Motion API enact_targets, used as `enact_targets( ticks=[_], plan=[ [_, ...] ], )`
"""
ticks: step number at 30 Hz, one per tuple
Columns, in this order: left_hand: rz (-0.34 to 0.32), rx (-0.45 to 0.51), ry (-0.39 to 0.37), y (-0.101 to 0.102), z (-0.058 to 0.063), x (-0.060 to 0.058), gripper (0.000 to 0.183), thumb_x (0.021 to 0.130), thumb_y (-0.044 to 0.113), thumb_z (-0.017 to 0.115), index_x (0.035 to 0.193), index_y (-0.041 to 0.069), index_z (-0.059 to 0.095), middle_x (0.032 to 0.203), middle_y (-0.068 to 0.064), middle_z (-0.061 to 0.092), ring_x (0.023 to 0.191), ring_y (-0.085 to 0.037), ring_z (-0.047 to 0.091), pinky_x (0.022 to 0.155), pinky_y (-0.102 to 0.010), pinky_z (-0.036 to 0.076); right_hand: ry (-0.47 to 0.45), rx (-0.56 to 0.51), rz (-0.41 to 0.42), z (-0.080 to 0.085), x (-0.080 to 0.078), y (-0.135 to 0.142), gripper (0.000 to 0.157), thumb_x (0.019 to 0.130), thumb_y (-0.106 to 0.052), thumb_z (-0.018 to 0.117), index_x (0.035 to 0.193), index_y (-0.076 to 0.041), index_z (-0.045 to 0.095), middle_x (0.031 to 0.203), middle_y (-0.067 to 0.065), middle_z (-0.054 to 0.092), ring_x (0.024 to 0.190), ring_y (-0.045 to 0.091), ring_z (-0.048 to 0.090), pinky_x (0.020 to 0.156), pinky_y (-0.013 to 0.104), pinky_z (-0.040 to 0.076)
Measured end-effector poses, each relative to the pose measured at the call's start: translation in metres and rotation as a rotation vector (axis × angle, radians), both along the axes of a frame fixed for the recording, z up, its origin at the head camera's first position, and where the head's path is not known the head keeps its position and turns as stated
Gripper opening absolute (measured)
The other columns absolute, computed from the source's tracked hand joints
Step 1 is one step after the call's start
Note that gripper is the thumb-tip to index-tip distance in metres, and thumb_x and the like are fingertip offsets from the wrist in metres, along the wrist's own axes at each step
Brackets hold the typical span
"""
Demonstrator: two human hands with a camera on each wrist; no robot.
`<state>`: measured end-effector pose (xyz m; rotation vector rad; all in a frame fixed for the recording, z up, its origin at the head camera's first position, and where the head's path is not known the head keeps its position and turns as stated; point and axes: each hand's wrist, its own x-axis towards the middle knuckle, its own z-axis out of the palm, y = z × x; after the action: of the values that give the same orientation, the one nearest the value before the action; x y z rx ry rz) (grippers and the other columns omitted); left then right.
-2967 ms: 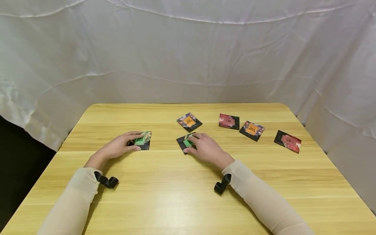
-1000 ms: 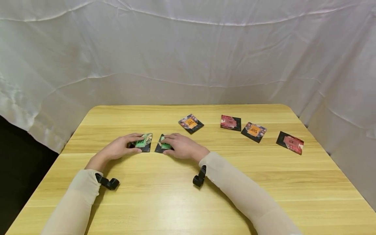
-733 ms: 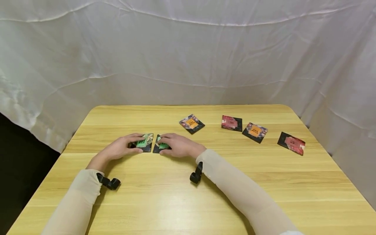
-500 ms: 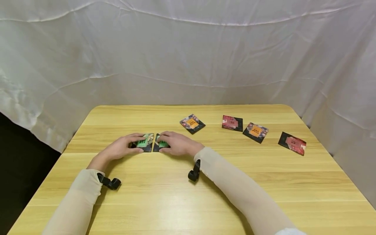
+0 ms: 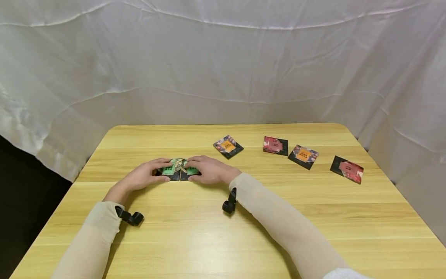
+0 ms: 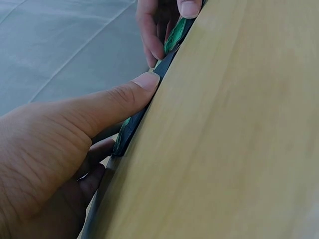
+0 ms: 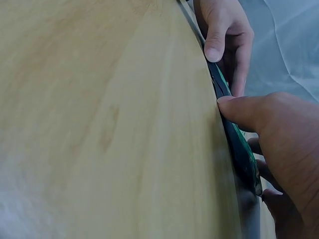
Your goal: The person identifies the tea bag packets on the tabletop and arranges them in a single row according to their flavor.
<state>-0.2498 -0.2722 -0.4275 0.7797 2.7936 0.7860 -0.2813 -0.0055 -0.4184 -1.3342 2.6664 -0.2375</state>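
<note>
Two small square sachets, black with green labels, lie flat side by side on the table left of centre in the head view, edges meeting. My left hand (image 5: pixel 141 176) holds the left green sachet (image 5: pixel 175 176), thumb at its near edge and fingers over its top. The right green sachet (image 5: pixel 184 176) is held the same way by my right hand (image 5: pixel 210 170), whose fingers hide its right part. In the left wrist view my left thumb presses the edge of the left green sachet (image 6: pixel 130 128). The right wrist view shows my right thumb on the right green sachet (image 7: pixel 235 144).
Farther back lie an orange-labelled sachet (image 5: pixel 228 147), a red sachet (image 5: pixel 275 145), a second orange-labelled sachet (image 5: pixel 303 157) and, at the right, another red sachet (image 5: pixel 347 169). A pale curtain (image 5: pixel 223 62) hangs behind the wooden table (image 5: pixel 195 232).
My right hand has slid its green sachet leftward across the table and turned it straight, until it meets the left one. My left hand has stayed on its sachet.
</note>
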Motion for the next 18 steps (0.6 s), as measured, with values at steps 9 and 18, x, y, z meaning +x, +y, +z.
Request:
enact_targets(
  ticks=[9,18],
  plan=[
    [-0.009,-0.002,0.012,0.0,-0.0004,-0.0001,0.06,0.081,0.047,0.059,0.133,0.019,0.045,0.14,-0.008,0.032,0.125,-0.034,0.03,0.095,-0.055,0.028,0.03,0.003,-0.011,-0.0033,0.0003,-0.0015,0.055,0.087,-0.055,0.039,0.135,-0.027,0.037,0.142,-0.003,0.028,0.129,0.016,0.025,0.106,0.033,0.019],
    [-0.009,0.0,0.015,-0.0011,-0.001,-0.001,0.06,0.081,0.048,0.058,0.133,0.02,0.045,0.14,-0.008,0.032,0.125,-0.035,0.03,0.095,-0.055,0.028,0.04,-0.021,-0.007,-0.0022,0.0012,0.0008,0.058,0.086,-0.058,0.038,0.135,-0.027,0.038,0.142,-0.003,0.026,0.129,0.016,0.024,0.105,0.032,0.02]
  ],
)
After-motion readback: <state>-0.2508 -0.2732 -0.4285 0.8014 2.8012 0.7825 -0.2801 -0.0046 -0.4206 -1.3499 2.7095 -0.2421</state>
